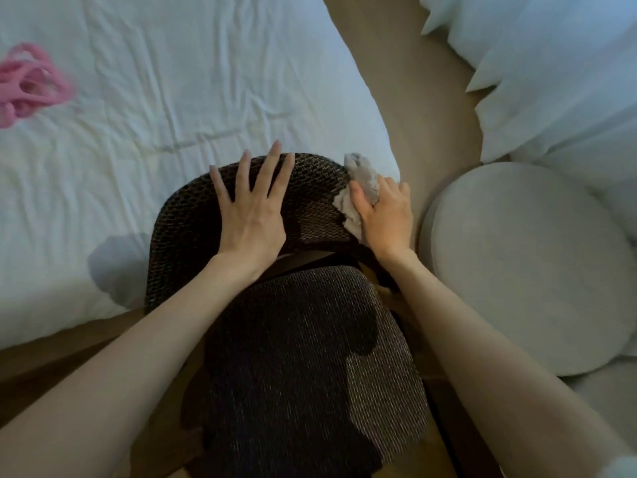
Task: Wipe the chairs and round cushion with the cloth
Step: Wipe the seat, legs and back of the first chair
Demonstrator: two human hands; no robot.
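The left hand (253, 215) lies flat on the curved backrest (310, 191) of the chair (303, 357). Its fingers are straight and spread, and the fingertips reach over the top edge. Just past those fingertips the white bed (172, 98) begins. From here I cannot tell if the backrest touches the bed or only stands close to it. The bed also runs along the outer side of the left hand, so there is almost no free room on that side.

The right hand (386, 215) grasps a crumpled grey cloth (362, 181), with the thumb and fingers curled around it. It presses the cloth on the right end of the backrest, at the corner. Beyond this hand a strip of beige floor (406, 98) runs away between the bed and a heap of white bedding (551, 81); this is the widest open way. To the outer side of the right hand, near but apart, lies the round cushion (524, 267), pale grey and smooth, with only a narrow band of floor between it and the chair.

The chair is dark brown and woven. The backrest is an open mesh. The seat, under both forearms, has a finer weave with dark shadows on it. Between backrest and seat, below the wrists, there is a gap.

Far from the left hand, on the bed, lies a blurred pink thing (31, 84).
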